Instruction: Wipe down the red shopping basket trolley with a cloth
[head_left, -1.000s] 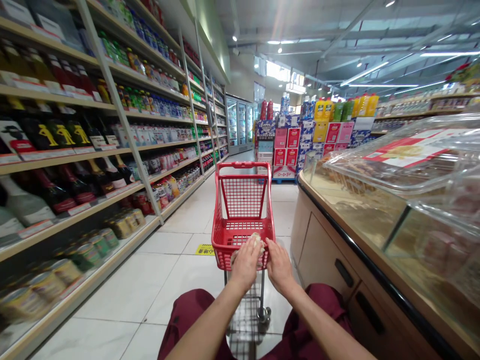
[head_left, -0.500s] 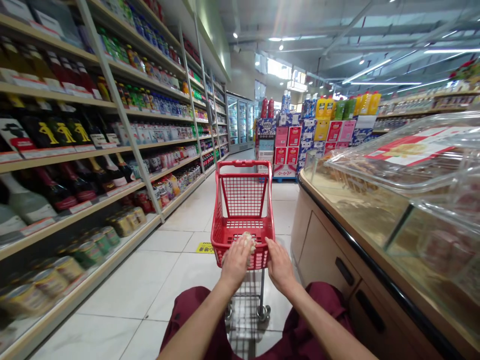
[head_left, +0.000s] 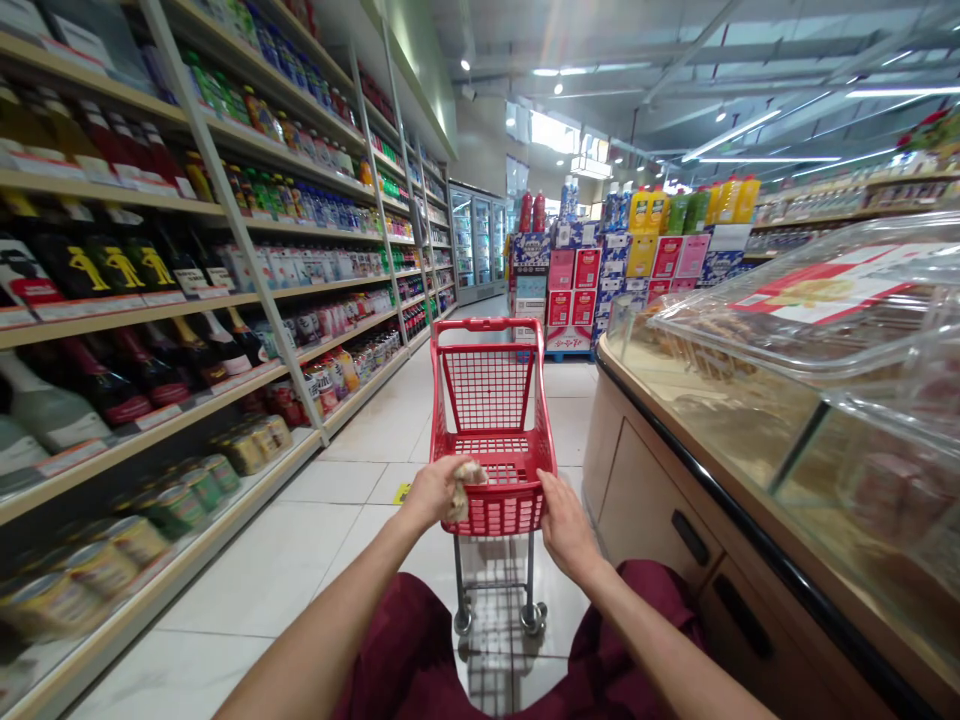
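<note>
A small red plastic shopping cart [head_left: 491, 512] stands straight in front of my knees, its basket bare inside as far as I see. My left hand [head_left: 433, 492] is closed on a crumpled, pale cloth [head_left: 459, 492] with brownish patches, pressed over the near left corner of the basket rim. At the near right corner, my right hand [head_left: 568, 527] grips the rim, fingertips hooked over its edge and thumb hidden or partly out of sight. The cart's raised handle [head_left: 487, 324] is at the far end, away from me.
Shelves of bottles and cans [head_left: 150, 395] line the left side. A wooden counter [head_left: 660, 480] with a glass edge and clear plastic boxes [head_left: 817, 280] stands close on the right. Stacked drink cartons [head_left: 574, 290] are ahead, and a yellow floor sticker [head_left: 402, 493] lies left of the cart.
My left hand has slid left along the near rim with the cloth, from the middle to the left corner. The cart has shifted slightly right; my right hand stays at its corner.
</note>
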